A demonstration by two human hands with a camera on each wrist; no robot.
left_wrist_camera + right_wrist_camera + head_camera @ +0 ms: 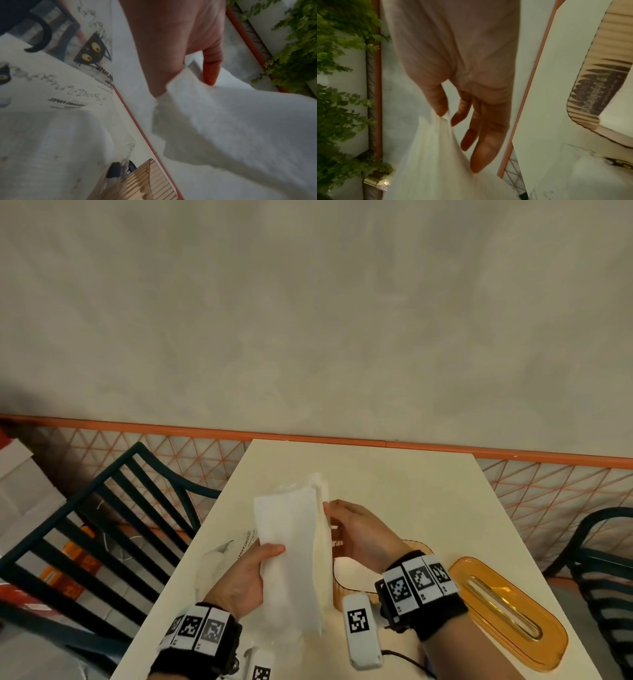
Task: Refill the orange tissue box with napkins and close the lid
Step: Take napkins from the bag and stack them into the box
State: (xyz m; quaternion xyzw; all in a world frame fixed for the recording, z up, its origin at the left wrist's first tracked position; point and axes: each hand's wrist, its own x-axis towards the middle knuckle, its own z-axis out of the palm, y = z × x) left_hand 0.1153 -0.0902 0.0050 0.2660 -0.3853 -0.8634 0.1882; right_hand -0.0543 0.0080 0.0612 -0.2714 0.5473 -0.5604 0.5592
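Napkins (291,546), a white stack, are held upright above the bench (394,491), lower edge close to the open orange tissue box (337,594). The left hand (245,577) grips the near face of the stack, thumb across the front and fingers wrapped behind. The right hand (359,537) pinches the stack's far edge between thumb and forefinger; the right wrist view shows its other fingers (481,155) extended and not bearing on the paper. The box stands on the bench directly beneath and behind the stack, largely screened by it and by the right wrist; how much it already holds cannot be told from here. Its lid (507,614), amber with a long slot, lies flat on the bench to the right, apart from the box. A torn printed wrapper (222,556) lies on the bench at the left.

Assessment: loading is in hand; the stack appears to be being squared before insertion. The next move calls for lowering the stack level into the opening without buckling the sheets, then releasing, fetching the lid and seating it.
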